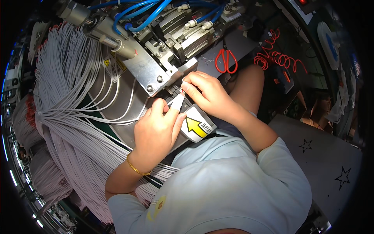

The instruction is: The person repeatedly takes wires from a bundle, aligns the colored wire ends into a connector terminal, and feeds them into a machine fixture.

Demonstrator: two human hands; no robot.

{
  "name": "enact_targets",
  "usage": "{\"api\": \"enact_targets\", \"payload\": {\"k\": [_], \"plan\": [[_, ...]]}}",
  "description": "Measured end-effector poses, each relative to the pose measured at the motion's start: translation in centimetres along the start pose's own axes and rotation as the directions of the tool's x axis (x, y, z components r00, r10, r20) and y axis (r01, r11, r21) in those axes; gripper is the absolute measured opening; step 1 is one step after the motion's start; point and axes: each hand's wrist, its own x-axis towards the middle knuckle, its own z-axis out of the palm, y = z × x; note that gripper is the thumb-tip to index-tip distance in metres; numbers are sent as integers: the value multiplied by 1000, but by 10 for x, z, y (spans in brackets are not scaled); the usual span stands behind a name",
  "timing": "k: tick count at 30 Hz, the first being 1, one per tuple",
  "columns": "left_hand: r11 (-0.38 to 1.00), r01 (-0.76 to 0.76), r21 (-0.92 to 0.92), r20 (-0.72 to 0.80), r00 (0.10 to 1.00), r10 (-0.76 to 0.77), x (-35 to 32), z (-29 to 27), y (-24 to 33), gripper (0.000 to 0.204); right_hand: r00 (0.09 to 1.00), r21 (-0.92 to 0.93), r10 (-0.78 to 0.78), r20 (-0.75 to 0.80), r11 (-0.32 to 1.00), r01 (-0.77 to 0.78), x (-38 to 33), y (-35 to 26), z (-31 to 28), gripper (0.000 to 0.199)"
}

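In front of the metal press machine (144, 72), my left hand (156, 128) pinches a white cable (177, 103) between thumb and fingers. The cable end points up toward the machine's lower edge. My right hand (208, 93) is closed at that end, its thumb and forefinger meeting over small thin wires (182, 92). Glare and the fingers hide exactly what the right fingertips grip. A white label with a yellow arrow (194, 128) lies just below both hands.
A large bundle of grey-white cables (74, 136) fills the left side, tied near its middle. Red-handled scissors (226, 60) lie beyond my right hand. Blue air hoses (144, 19) cross the machine. A red coiled hose (278, 58) hangs farther right, near cardboard boxes (311, 109).
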Motion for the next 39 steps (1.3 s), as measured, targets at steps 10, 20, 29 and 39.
{"api": "enact_targets", "payload": {"k": [10,20,29,39], "plan": [[999,-3,32,-11,1000,4,1,2,0,19,999,-1,-25,-34,1000,25,1,3,3,17],[999,-12,-49,-97,995,7,1,3,-6,13,983,232,171,63,956,-181,-6,14,8,21],[995,-49,92,243,970,25,-83,-73,-77,19,944,468,228,-239,879,-93,-20,4,-7,15],[835,-190,516,250,966,65,-68,-131,-119,10,977,418,154,-147,905,-79,-33,-14,-13,14]]}}
